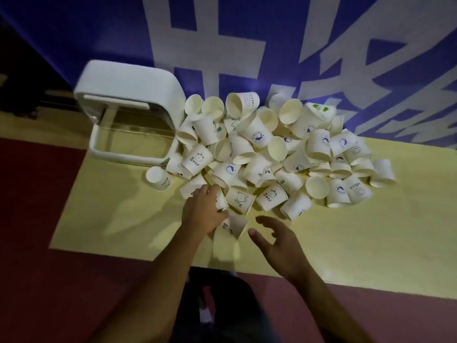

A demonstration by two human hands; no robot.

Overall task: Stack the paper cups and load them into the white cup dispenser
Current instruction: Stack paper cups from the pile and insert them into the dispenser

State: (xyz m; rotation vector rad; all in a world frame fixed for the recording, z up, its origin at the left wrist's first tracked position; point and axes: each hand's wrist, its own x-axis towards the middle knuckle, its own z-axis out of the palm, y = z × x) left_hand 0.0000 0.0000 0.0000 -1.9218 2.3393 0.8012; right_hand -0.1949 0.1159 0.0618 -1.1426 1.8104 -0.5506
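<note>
A big heap of white paper cups with small printed drawings lies across the back of the pale yellow table. The white cup dispenser stands at the heap's left end, its clear front compartment showing no cups. My left hand is at the heap's near edge, fingers curled around a paper cup that points toward me. My right hand hovers just right of that cup, fingers spread and holding nothing.
One cup lies apart on its side near the dispenser's front corner. A blue banner with large white characters hangs behind the table. Dark red floor shows left of the table and below it.
</note>
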